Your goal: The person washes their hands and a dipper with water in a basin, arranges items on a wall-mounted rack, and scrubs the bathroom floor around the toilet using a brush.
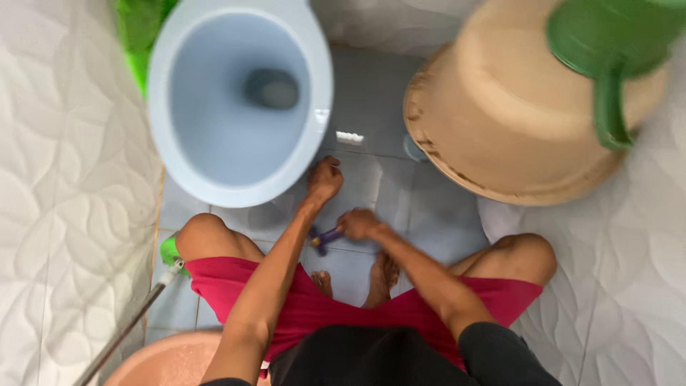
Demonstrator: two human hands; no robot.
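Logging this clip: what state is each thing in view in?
Toilet bowl: uncovered, water at the bottom.
Beige basin: tilted.
Green jug: sits on basin.
Purple brush: gripped in right hand.
Left hand: resting on floor tile.

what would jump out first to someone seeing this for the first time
The pale blue toilet bowl fills the upper left, and a big tan basin with a green jug sits upper right. Between them, the squatting person's right hand grips a purple brush on the grey tile floor.

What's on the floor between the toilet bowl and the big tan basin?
Head view: bare grey floor tiles between toilet bowl and tan basin, plus one small white object.
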